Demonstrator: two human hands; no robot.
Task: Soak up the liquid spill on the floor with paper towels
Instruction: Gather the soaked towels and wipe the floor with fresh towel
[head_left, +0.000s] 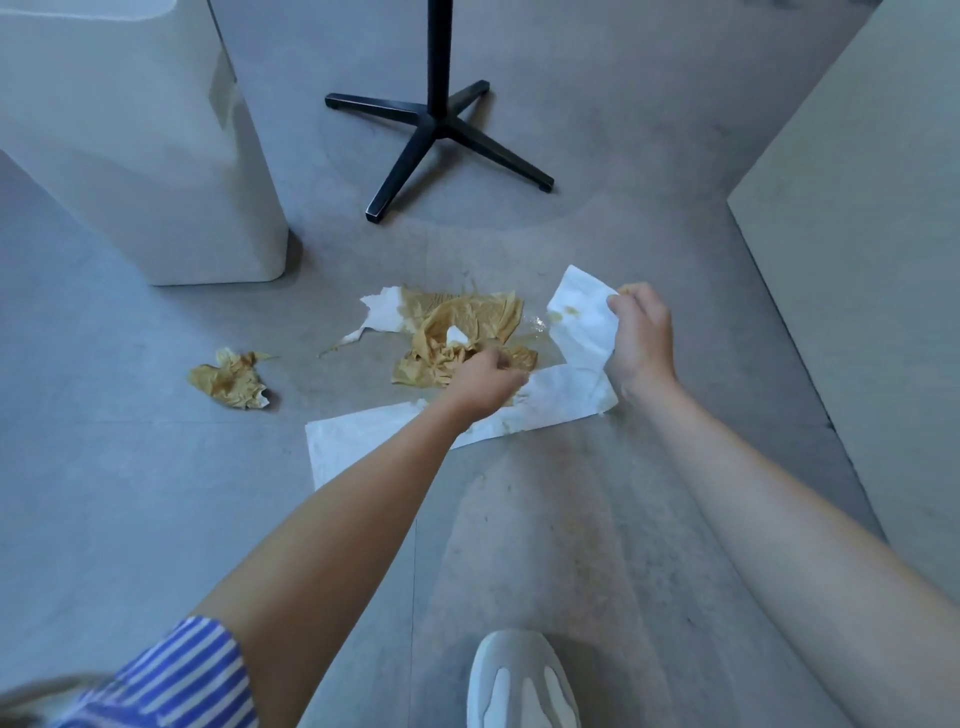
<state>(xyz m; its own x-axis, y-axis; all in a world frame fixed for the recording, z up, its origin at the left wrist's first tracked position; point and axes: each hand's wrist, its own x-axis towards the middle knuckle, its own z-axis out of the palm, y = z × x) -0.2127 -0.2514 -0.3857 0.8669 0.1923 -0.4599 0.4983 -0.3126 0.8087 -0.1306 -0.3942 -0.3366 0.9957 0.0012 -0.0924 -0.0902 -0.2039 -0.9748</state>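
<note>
Left hand (485, 382) grips soaked towels (457, 322); right hand (641, 335) pinches clean towel (582, 317): best laid flat over residual puddle (537, 326) between them, pressed, not dragged.

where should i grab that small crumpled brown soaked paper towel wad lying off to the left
Pinch the small crumpled brown soaked paper towel wad by its raised, bunched middle, coming straight down from above. It lies loose on the grey floor, apart from the larger soaked pile. Its thin edges look soaked and would probably tear.
</note>
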